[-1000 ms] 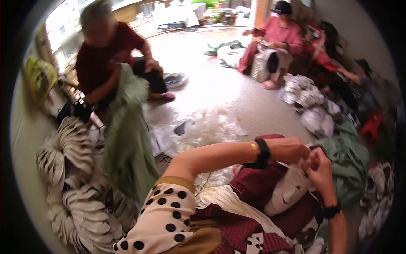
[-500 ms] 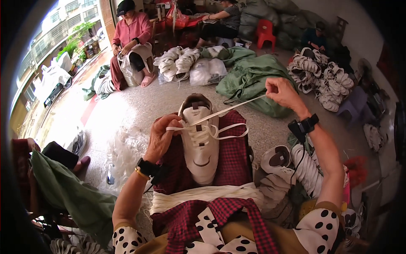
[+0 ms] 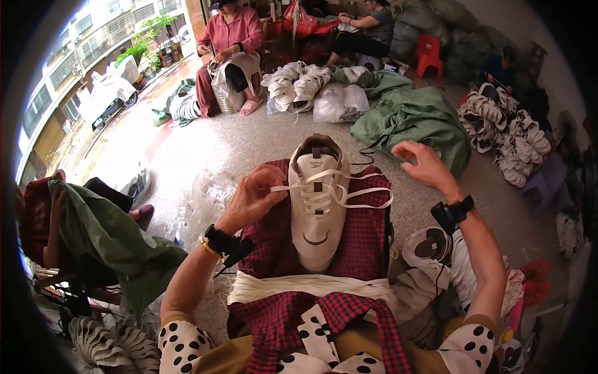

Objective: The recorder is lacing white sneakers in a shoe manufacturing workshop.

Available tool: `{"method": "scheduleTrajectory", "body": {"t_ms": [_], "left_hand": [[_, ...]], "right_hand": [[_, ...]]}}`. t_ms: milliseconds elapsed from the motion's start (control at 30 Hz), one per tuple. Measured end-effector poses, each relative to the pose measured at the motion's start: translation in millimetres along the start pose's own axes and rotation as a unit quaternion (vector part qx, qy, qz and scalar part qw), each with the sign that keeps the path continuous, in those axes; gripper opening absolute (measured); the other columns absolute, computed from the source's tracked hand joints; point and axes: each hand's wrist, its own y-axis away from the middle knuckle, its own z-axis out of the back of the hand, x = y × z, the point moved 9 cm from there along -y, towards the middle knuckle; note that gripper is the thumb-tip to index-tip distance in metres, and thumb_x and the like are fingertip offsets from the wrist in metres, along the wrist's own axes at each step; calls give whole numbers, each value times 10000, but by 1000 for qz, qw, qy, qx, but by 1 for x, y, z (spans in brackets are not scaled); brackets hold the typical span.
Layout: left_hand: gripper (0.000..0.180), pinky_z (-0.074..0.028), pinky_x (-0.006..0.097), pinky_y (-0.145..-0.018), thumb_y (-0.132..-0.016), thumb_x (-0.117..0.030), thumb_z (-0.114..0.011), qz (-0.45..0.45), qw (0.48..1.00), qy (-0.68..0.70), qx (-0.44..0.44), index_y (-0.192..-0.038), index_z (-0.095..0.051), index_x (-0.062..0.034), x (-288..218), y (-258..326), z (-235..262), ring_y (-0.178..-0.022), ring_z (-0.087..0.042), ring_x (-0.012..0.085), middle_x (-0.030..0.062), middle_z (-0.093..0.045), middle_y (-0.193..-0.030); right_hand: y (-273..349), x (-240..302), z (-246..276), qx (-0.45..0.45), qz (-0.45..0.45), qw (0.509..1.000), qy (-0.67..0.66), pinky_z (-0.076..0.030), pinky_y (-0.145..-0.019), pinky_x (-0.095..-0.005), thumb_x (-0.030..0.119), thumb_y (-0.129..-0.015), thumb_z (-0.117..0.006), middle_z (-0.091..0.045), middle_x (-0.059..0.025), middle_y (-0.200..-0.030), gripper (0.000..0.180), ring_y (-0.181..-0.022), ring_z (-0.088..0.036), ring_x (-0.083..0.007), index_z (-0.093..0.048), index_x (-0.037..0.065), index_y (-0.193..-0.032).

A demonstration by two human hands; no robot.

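A cream sneaker [image 3: 317, 234] lies on my lap, its toe toward me and its heel away, on a red-and-black checked cloth [image 3: 367, 243]. My left hand [image 3: 252, 196] is beside the shoe's left side, pinching the end of a flat white shoelace [image 3: 284, 187]. The lace is threaded through the eyelets, and more of it hangs in loops over the shoe's right side. Up and to the right, my right hand [image 3: 423, 167] is raised in the air with fingers curved and apart, nothing visible in it.
A bundle of white laces [image 3: 299, 288] lies across my lap. To my right are stacked shoes [image 3: 427, 246]. Ahead lie a green sack [image 3: 411, 121] and shoe piles [image 3: 296, 84]. Several people sit around; at left, one handles green cloth [image 3: 112, 237].
My right hand has let go of the lace, which was stretched tight and now droops on the shoe's right. The view has shifted, so the surroundings appear further right.
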Motion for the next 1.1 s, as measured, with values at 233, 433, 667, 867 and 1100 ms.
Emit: {"method": "scheduleTrajectory", "body": {"t_ms": [233, 433, 667, 867, 1100], "left_hand": [[154, -503, 252, -697, -912, -122, -676, 35, 996, -47, -70, -869, -651, 24, -3, 0, 11, -790, -600, 97, 59, -612, -1013], [165, -499, 245, -707, -964, -154, -592, 108, 985, 88, -98, -963, -650, 0, 14, 12, 8, -770, -598, 93, 55, -620, -975], [131, -360, 250, -548, -964, -154, -507, 185, 892, 403, -81, -968, -562, -35, 36, 12, -14, -569, -434, 112, 40, -562, -824], [119, -358, 270, -571, -937, -167, -549, 115, 874, 471, 43, -879, -522, -66, 27, 5, -20, -649, -433, 124, 51, -484, -848], [258, -354, 273, -727, -809, -182, -700, 76, 990, 110, 44, -706, -487, -78, 8, -9, 3, -837, -428, 126, 15, -447, -906]], "right_hand": [[-33, 138, -50, -40, 185, 981, -47, -477, -904, -412, 133, -825, -669, -614, -146, -974, 225, -966, -594, -316, -673, 2, -1009], [-44, 145, -92, 43, 179, 983, -5, -467, -892, -433, 187, -842, -663, -606, -150, -954, 214, -950, -576, -332, -690, -13, -914], [-52, 126, -96, 114, 96, 974, -172, -489, -795, -413, 201, -858, -601, -634, -143, -868, 222, -831, -626, -301, -689, 8, -790], [-50, 126, -92, 98, 69, 973, -195, -499, -785, -366, 184, -835, -571, -662, -123, -888, 263, -845, -648, -261, -652, 10, -655], [-48, 120, -100, 154, 41, 943, -292, -494, -790, -339, 210, -843, -572, -685, -75, -949, 303, -873, -637, -184, -659, 23, -622]]}}
